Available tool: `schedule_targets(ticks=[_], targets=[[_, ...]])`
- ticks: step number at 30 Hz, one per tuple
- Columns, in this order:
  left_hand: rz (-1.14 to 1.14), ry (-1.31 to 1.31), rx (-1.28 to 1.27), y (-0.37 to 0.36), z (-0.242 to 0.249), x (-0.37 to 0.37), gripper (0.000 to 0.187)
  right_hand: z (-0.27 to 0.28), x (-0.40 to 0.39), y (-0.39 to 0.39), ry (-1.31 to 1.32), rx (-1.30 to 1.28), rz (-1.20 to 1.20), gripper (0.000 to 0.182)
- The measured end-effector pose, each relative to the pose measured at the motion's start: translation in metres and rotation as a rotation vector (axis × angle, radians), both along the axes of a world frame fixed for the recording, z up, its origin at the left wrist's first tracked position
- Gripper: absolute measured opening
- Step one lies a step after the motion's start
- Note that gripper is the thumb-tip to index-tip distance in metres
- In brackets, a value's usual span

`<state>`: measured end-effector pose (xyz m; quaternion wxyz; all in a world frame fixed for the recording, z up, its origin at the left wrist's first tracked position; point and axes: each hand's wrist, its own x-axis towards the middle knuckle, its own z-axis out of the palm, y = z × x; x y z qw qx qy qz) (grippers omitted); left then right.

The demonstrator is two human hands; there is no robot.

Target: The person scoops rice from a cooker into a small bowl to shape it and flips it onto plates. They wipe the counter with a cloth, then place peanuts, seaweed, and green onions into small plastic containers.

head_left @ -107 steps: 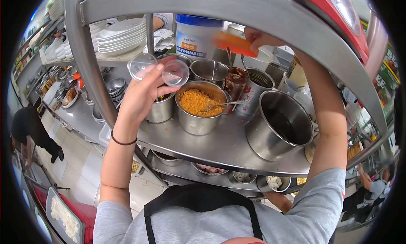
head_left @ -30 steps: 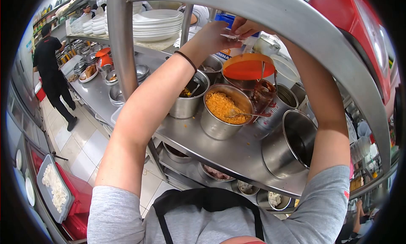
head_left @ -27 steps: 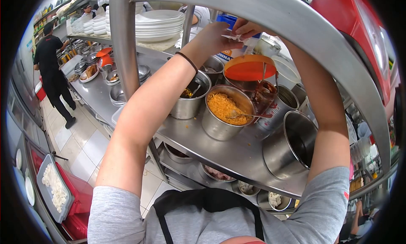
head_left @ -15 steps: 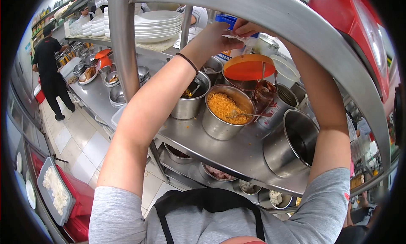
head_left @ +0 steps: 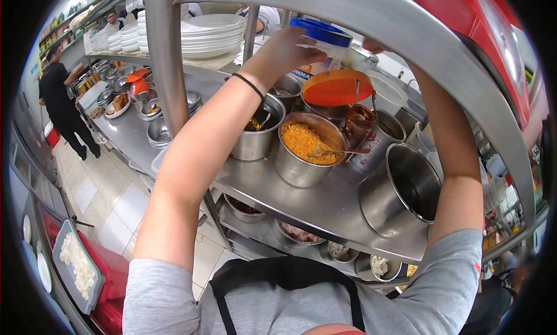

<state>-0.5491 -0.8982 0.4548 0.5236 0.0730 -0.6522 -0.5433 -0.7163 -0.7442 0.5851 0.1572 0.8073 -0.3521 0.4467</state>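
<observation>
My left hand (head_left: 290, 52) is raised beside a white tub with a blue lid (head_left: 321, 32), its fingers apart and nothing visible in it. Only a small part of my right hand (head_left: 373, 45) shows to the right of the tub; the metal frame hides the rest. Below the hands are a steel pot of orange grated food (head_left: 303, 139) with a spoon, an orange lid (head_left: 337, 87) tilted over another pot, and a jar of dark red sauce (head_left: 358, 124).
A curved steel frame (head_left: 165, 62) stands close in front, with stacked white plates (head_left: 212, 37) behind it. A large steel pot (head_left: 380, 204) sits at the counter's right. One person (head_left: 60, 100) stands at the far left. Lower shelves hold more food bowls.
My hands have moved apart from each other, and the small clear item between them no longer shows. The blue lid is now in view. The person at the far left has shifted.
</observation>
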Motion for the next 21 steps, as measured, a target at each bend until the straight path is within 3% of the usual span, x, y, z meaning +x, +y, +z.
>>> schedule_targets(ticks=[1, 4, 11, 13, 15, 16, 18, 21], targets=[[0.006, 0.011, -0.037, 0.002, 0.0, 0.001, 0.073, 0.002, -0.003, 0.009, 0.004, 0.018, 0.006, 0.037], [0.101, -0.01, 0.029, 0.033, 0.005, 0.007, 0.076, -0.007, -0.008, 0.029, 0.05, 0.143, -0.012, 0.038], [0.135, 0.014, 0.001, 0.059, 0.019, 0.016, 0.075, -0.027, -0.018, 0.028, 0.539, 0.755, -0.15, 0.038], [0.125, 0.009, -0.016, 0.066, 0.023, 0.019, 0.073, -0.028, -0.021, 0.022, 0.575, 0.824, -0.154, 0.038], [0.107, 0.017, -0.013, 0.066, 0.024, 0.021, 0.071, -0.018, -0.029, 0.008, 0.617, 1.096, -0.103, 0.038], [0.091, 0.027, -0.014, 0.066, 0.025, 0.022, 0.07, -0.022, -0.029, 0.011, 0.617, 1.097, -0.102, 0.038], [0.108, 0.023, 0.001, 0.068, 0.026, 0.023, 0.068, -0.03, -0.027, 0.019, 0.206, 1.001, -0.138, 0.033], [0.081, 0.027, -0.015, 0.082, 0.029, 0.03, 0.064, -0.032, -0.026, 0.009, 0.348, 0.942, -0.139, 0.031]])
